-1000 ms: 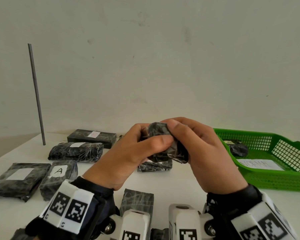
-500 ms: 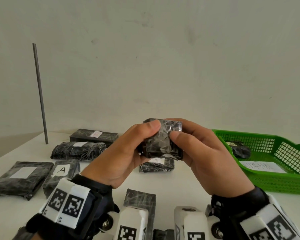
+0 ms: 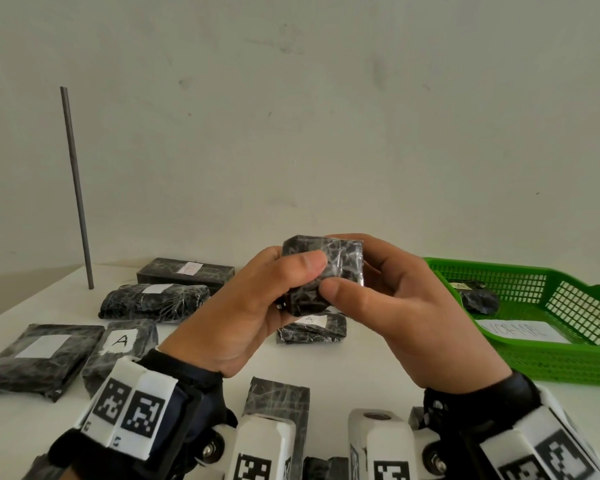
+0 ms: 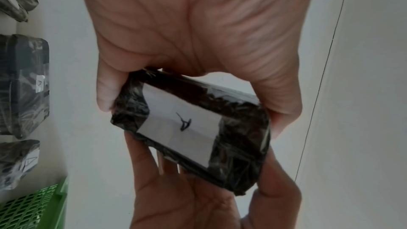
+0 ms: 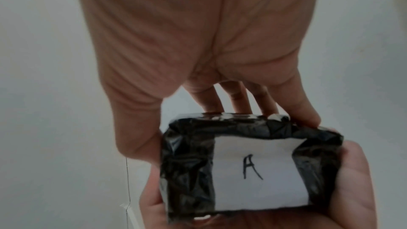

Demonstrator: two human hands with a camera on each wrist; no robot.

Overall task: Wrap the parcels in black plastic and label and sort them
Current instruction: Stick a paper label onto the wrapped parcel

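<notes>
Already wrapped and marked "A", the small parcel (image 3: pixel 321 277) sits above the table (image 3: pixel 194 358), pinched between left hand (image 3: pixel 243 313) and right hand (image 3: pixel 413 317) — sorting remains, perhaps into the green basket (image 3: pixel 551 362).

Plain pale wall (image 3: pixel 291 116) behind white table (image 3: pixel 361 368), seemingly daylit

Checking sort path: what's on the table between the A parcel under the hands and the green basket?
Bare table as far as the head view shows; the right hand hides part of the stretch between that parcel and basket.
</notes>
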